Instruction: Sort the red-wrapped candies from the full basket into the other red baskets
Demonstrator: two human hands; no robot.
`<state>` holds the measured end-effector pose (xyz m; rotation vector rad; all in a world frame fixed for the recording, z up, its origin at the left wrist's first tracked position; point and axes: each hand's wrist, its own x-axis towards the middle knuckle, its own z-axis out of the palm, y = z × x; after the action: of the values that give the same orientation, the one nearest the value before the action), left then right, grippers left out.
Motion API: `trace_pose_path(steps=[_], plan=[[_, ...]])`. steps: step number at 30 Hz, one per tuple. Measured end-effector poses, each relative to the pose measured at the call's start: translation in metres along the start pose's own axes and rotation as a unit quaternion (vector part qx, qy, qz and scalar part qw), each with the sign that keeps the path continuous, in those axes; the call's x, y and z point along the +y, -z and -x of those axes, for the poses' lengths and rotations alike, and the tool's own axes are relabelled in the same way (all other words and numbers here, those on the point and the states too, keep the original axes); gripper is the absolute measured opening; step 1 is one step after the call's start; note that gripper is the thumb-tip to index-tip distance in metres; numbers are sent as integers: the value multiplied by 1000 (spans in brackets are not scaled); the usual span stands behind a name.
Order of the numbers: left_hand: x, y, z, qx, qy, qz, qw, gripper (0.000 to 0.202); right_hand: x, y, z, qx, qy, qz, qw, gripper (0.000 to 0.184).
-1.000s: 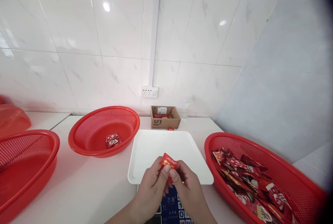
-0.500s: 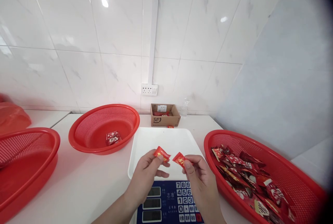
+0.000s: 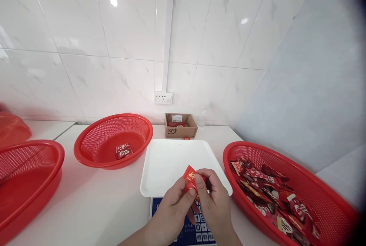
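Note:
Small red wrapped packets (image 3: 190,175) with yellow lettering are held between both hands, over the near edge of the scale's white tray (image 3: 166,162). My left hand (image 3: 175,208) pinches one packet between thumb and fingers. My right hand (image 3: 213,200) grips the other from the right, its thumb lying on the front. The two packets overlap, and their lower parts are hidden by the fingers. Below the hands, the blue keypad panel (image 3: 190,226) of the scale is partly covered.
On the right stands a red basket (image 3: 317,173) full of mixed red packets. A red basket (image 3: 85,154) at back left holds a few packets (image 3: 124,151); another red basket (image 3: 54,185) stands at far left. Behind the scale are a cardboard box (image 3: 185,132) and a clear bottle (image 3: 202,118).
Both hands have come together, bringing the two separate red packets into overlap. My left hand has moved right and slightly down. The baskets and scale stay in place.

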<state>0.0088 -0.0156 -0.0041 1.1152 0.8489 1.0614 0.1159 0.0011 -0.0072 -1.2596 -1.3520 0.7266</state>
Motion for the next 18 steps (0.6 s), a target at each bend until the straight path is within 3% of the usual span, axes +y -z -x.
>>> trace_pose_path(steps=[5, 14, 18], plan=[[2, -1, 2, 18, 15, 43, 999, 26, -2, -1, 0, 30, 8, 10, 999, 30], [-6, -3, 0, 47, 11, 31, 998, 38, -11, -2, 7, -21, -35, -63, 997, 30], [-3, 5, 0, 51, -11, -33, 998, 35, -1, 0, 3, -85, -14, -55, 995, 31]])
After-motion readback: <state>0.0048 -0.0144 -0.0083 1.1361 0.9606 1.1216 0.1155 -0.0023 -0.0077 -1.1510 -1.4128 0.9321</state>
